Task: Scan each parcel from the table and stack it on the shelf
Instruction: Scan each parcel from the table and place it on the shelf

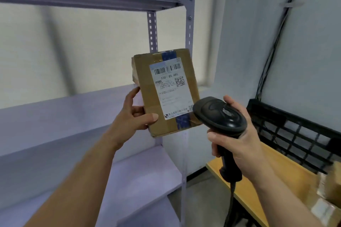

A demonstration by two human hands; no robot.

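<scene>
Head view: the grey shelf (55, 116) fills the left, with the worktop (258, 177) off to its right. Before the shelf's right post (190, 24) the parcel (147, 95) is held up, label (169, 90) outward. The scanner (221, 114), just right of it, points at the label: the scanning step, I'd say. Next comes a trigger press, then the shelf. The left hand (132, 118) has its fingers (132, 95) clamped on the parcel's edge; the right hand (239, 142) wraps its fingers (215, 140) round the scanner's handle.
</scene>
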